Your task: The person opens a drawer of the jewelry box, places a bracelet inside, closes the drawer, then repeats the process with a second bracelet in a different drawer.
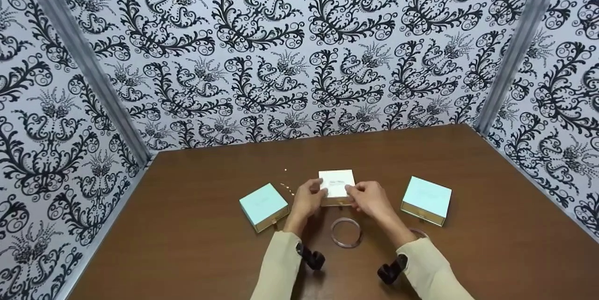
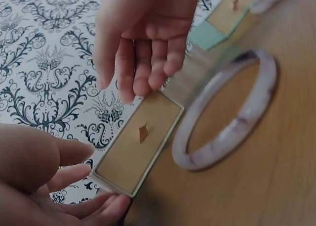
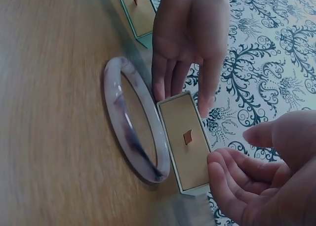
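A small white drawer box (image 1: 336,184) with dark print on its lid stands at mid-table between my two hands. My left hand (image 1: 305,199) holds its left side, thumb over the lid's edge. At the opposite side my right hand (image 1: 373,198) holds it likewise, fingertips at the box's end. The tan drawer front (image 3: 183,154) faces me and carries a small copper-coloured pull tab (image 3: 188,137). Just in front of the box lies a marbled white and purple bangle (image 2: 232,137), flat on the table.
Mint-green drawer boxes stand on either side, one at left (image 1: 263,204) and one at right (image 1: 427,199). Another bangle (image 1: 418,232) shows partly behind my right forearm. Small pale specks (image 1: 286,186) dot the brown table (image 1: 187,225) near the left box. Patterned walls (image 1: 262,56) enclose the table.
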A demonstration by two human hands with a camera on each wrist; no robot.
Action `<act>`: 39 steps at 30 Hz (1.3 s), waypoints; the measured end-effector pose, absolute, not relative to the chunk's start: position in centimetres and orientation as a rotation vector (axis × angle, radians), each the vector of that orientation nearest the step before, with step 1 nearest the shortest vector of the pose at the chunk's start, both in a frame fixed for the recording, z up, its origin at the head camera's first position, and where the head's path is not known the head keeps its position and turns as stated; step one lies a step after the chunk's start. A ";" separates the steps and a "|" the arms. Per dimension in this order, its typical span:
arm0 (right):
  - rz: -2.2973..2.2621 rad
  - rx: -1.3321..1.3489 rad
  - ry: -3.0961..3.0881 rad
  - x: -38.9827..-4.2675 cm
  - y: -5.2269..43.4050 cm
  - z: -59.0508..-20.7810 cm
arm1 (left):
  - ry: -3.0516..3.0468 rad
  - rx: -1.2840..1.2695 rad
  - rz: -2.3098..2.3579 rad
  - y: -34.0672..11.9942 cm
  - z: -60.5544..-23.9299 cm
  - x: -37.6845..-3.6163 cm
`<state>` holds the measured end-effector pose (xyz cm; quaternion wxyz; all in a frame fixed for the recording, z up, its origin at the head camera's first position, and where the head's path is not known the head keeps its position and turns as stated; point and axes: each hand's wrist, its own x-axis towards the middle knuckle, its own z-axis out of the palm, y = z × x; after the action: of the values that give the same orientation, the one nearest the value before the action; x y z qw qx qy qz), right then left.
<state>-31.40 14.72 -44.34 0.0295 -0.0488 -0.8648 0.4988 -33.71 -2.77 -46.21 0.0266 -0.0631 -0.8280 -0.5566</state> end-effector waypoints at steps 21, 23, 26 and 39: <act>1.361 -0.211 -2.834 -31.0 13.7 -45.8 | -2.522 -0.101 -1.702 -2.8 -46.5 -33.4; 1.361 -0.211 -2.840 -31.0 13.7 -46.0 | -2.517 -0.096 -1.704 -2.8 -46.5 -33.3; 1.358 -0.201 -2.850 -31.0 13.6 -46.2 | -2.529 -0.068 -1.731 -2.7 -46.4 -33.3; 1.448 -0.190 -2.789 -31.3 13.4 -46.1 | -2.516 -0.016 -1.820 -2.6 -46.0 -33.3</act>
<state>-31.29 13.44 -46.06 -0.0031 -0.0604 -0.8859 0.4599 -33.33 -2.57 -46.01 0.0184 -0.0052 -0.8101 -0.5860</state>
